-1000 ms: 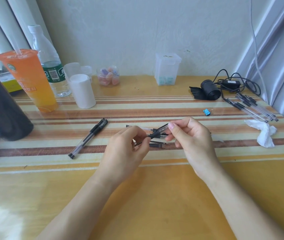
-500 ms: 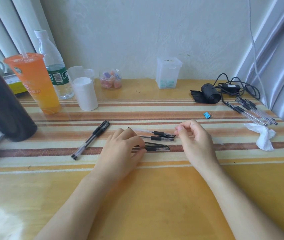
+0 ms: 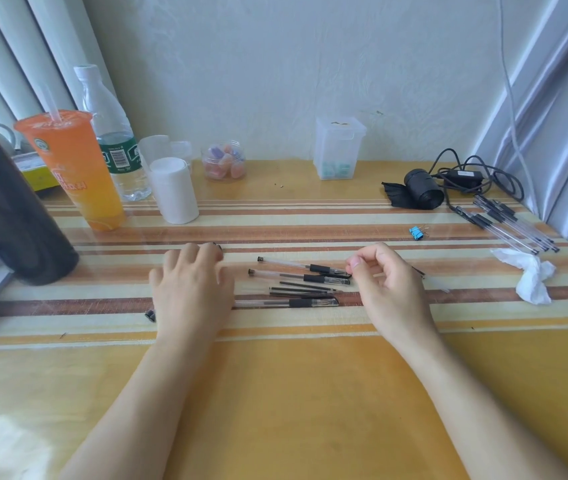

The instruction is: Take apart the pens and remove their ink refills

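Three clear pen barrels with black grips (image 3: 310, 278) lie side by side at the table's middle, with thin dark ink refills (image 3: 303, 289) between them. My left hand (image 3: 191, 292) lies with spread fingers over a whole black-capped pen (image 3: 150, 315) to their left; only the pen's two ends show past the hand. My right hand (image 3: 388, 285) hovers at the barrels' right ends, fingers loosely curled, with nothing visible in it. A bundle of whole pens (image 3: 507, 225) lies at the far right.
An orange drink cup (image 3: 78, 174), water bottle (image 3: 113, 140), white roll (image 3: 173, 190) and dark flask (image 3: 9, 220) stand at the left. Candy jar (image 3: 223, 161), clear box (image 3: 338, 147), black roll with cables (image 3: 423, 190), blue binder clip (image 3: 416, 233) and crumpled tissue (image 3: 532, 275) sit behind and right.
Both hands let go of the pen parts they held a second ago; those now lie on the table. My left hand has moved left onto the capped pen.
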